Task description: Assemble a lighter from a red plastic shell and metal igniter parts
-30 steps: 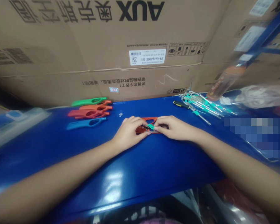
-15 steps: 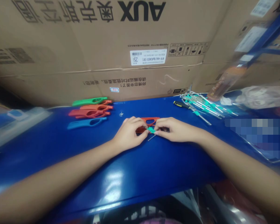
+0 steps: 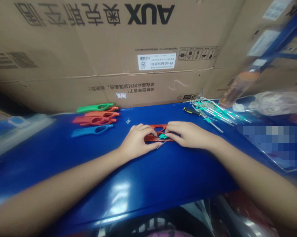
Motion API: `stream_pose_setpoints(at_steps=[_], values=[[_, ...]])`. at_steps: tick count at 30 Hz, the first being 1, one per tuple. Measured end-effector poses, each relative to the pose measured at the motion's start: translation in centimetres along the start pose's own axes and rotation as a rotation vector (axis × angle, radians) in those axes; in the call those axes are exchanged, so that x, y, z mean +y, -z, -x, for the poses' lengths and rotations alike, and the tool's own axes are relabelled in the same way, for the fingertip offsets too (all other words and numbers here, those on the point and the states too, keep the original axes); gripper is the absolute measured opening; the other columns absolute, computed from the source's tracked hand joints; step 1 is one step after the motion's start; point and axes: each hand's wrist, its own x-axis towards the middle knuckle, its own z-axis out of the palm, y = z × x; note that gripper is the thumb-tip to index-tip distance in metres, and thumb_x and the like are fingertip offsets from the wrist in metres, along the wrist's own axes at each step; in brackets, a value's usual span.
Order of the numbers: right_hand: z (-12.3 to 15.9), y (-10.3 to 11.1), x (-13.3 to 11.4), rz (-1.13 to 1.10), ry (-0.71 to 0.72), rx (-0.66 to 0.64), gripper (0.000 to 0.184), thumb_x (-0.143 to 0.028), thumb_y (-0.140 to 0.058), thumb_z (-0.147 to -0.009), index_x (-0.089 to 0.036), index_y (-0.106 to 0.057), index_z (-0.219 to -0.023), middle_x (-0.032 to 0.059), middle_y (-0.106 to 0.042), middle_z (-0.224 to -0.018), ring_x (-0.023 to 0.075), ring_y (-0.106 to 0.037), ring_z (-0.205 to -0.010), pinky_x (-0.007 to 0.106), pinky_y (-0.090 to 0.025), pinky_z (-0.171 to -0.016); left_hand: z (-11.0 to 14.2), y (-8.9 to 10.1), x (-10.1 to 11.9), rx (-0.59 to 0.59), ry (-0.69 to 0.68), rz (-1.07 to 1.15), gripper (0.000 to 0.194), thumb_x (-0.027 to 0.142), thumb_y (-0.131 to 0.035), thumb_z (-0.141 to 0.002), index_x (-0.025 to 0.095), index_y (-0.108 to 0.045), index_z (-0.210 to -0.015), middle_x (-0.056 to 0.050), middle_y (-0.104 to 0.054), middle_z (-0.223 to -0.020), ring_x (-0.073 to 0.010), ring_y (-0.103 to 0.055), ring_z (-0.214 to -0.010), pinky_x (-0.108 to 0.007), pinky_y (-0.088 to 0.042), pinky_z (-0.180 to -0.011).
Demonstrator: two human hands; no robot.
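An orange plastic handle shell [image 3: 160,128] with an oval opening, like that of a long-nosed lighter, lies on the blue table between my hands. A small green plastic piece [image 3: 162,136] sits over it, with a thin metal rod [image 3: 163,144] slanting beside it along the near edge. My left hand [image 3: 138,141] is at the shell's left end, its thumb and forefinger apart, the thumb tip by the rod. My right hand [image 3: 188,134] pinches at the right end of the green piece; its fingertips partly hide the contact.
Several coloured handles [image 3: 96,119] lie to the left. Metal tubes with green parts [image 3: 216,112] and a screwdriver [image 3: 191,111] lie to the right, near a bottle [image 3: 238,87] and a plastic bag [image 3: 279,102]. A large cardboard box [image 3: 89,49] stands behind; small pins [image 3: 128,121] lie before it.
My left thumb and forefinger have parted and come off the green piece, the thumb shifting toward the rod. The green piece has moved slightly right and shows more clearly over the shell.
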Motion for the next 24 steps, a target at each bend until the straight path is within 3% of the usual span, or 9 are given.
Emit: stream_pose_setpoints(at_steps=[8,13,19,24], values=[[0.2,-0.1,0.2,0.013,-0.015,-0.003,0.01,-0.023,-0.058,-0.094,-0.019,-0.066,-0.091,0.0045,-0.067,-0.094,0.0166,-0.061,-0.08,0.027,-0.04,-0.068,0.0,0.0,0.1,0.019,-0.011,0.007,0.032,0.052,-0.076,-0.078,0.024,-0.068,-0.094,-0.001,-0.073,-0.104,-0.0234,-0.063,-0.099,-0.04,-0.044,-0.092],[0.1,-0.3,0.3,-0.04,-0.013,-0.005,0.012,-0.024,-0.058,-0.094,-0.018,-0.068,-0.091,0.0049,-0.068,-0.095,0.0168,-0.062,-0.081,0.027,-0.04,-0.069,0.0,-0.1,0.0,0.034,-0.027,0.01,0.026,0.046,-0.075,-0.081,0.024,-0.069,-0.094,-0.001,-0.075,-0.103,-0.0228,-0.064,-0.099,-0.04,-0.044,-0.092],[0.0,-0.7,0.3,-0.07,-0.027,-0.001,0.011,-0.022,-0.057,-0.092,-0.018,-0.067,-0.089,0.0044,-0.067,-0.091,0.0152,-0.059,-0.077,0.026,-0.038,-0.066,0.1,-0.1,0.3,0.056,-0.045,0.006,0.015,0.033,-0.06,-0.093,0.024,-0.073,-0.091,-0.001,-0.076,-0.1,-0.0207,-0.066,-0.094,-0.039,-0.045,-0.088],[0.0,-1.0,0.3,-0.085,-0.021,0.023,0.011,-0.021,-0.055,-0.091,-0.018,-0.063,-0.085,0.0037,-0.065,-0.088,0.0145,-0.056,-0.075,0.026,-0.036,-0.065,0.0,-0.2,0.1,0.056,-0.063,0.019,0.011,0.03,-0.064,-0.09,0.024,-0.073,-0.09,-0.001,-0.077,-0.099,-0.0213,-0.067,-0.094,-0.039,-0.047,-0.089]])
